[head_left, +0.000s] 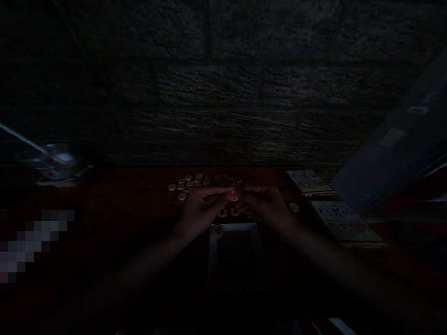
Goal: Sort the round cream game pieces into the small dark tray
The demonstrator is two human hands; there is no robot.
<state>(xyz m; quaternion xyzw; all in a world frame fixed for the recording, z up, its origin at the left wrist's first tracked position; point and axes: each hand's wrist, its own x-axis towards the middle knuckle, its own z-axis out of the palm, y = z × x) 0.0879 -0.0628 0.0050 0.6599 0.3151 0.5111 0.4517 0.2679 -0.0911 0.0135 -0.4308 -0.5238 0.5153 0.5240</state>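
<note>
Fingers of left hand (199, 204) and right hand (270, 204) together pinch one red-marked xiangqi piece (234, 197) above the tabletop (136, 200), beyond the pale-rimmed tray (235, 227) (light is very dim). Handling this piece seems the present step; next move probably calls for one hand releasing it.

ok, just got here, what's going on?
A person's left hand and right hand meet at a red-marked Chinese chess piece, held in their fingers. More loose pieces lie on the table, many just beyond the hands. Nearer the person is a shallow tray, with a dark-marked piece at its far left corner. Two printed boxes lie to the right.
</note>
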